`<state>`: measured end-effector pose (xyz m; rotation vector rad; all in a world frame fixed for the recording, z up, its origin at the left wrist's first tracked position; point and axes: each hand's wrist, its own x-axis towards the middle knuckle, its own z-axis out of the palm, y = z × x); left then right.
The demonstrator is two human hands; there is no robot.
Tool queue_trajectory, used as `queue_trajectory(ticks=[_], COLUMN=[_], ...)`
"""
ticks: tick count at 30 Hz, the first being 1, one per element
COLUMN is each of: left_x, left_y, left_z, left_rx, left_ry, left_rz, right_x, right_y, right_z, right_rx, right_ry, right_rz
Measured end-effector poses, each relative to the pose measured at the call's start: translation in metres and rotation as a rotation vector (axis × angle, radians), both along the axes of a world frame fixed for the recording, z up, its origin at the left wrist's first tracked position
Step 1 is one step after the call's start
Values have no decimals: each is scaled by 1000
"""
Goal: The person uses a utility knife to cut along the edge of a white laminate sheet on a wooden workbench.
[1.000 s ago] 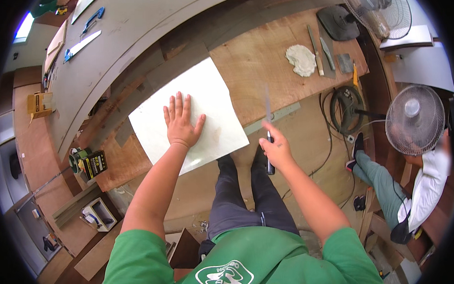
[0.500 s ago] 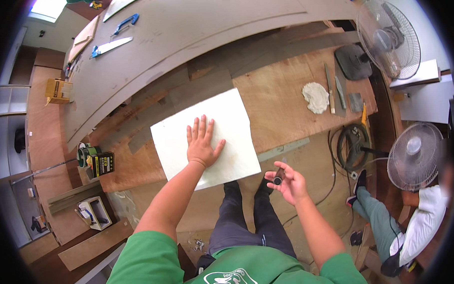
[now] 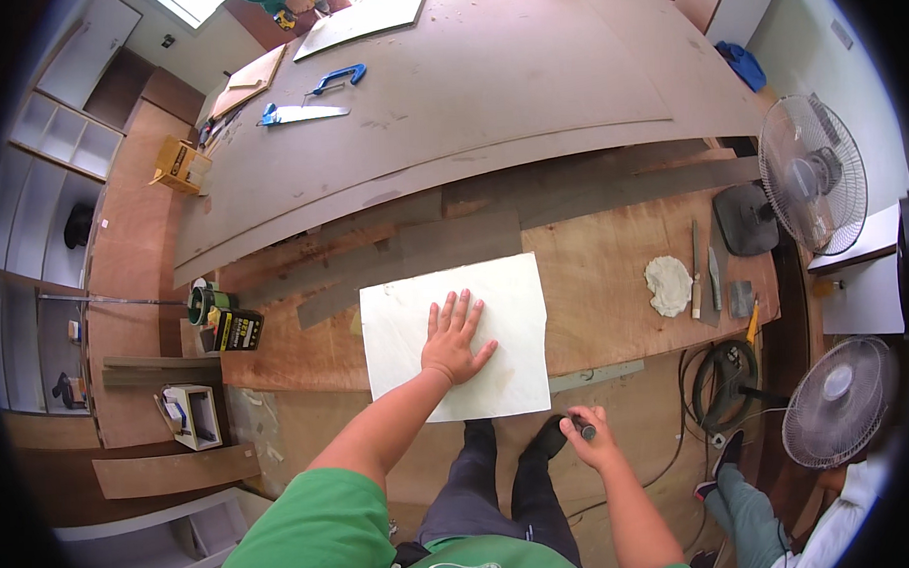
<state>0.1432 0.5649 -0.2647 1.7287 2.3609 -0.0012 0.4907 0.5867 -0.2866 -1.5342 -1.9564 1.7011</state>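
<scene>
My left hand (image 3: 457,346) lies flat on a white sheet (image 3: 406,316), fingers spread over its middle. The sheet rests on a brown plywood worktop (image 3: 605,279), its near edge sticking out past the worktop's front. To the right of the sheet and lower down, my right hand (image 3: 598,441) is closed around a dark round-ended handle (image 3: 586,430). The handle points toward me, so whatever is at its far end is hidden.
At the worktop's right lie a white lumpy patch (image 3: 668,286), a flat stick (image 3: 695,271) and a grey square (image 3: 741,299). Two fans (image 3: 813,175) stand at right, near a seated person (image 3: 753,519). A blue-handled saw (image 3: 303,114) and a blue clamp (image 3: 337,80) lie on the large board behind.
The view has tilted up, so everything sits lower in the picture. My right hand's fingers have closed more tightly round the handle. My left hand stays flat on the sheet.
</scene>
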Motion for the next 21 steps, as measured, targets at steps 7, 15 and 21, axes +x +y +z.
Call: queue_trajectory(ticks=[7, 15, 21], left_x=[-1, -2, 0], left_y=[-3, -3, -2], left_z=[0, 2, 2], left_rx=[14, 1, 6], left_ry=[20, 10, 9], left_rz=[-4, -8, -8], right_x=[5, 1, 14], right_y=[-9, -10, -19], right_z=[0, 6, -8], right_rx=[-157, -118, -44], right_ry=[192, 47, 39], right_rz=[53, 170, 132])
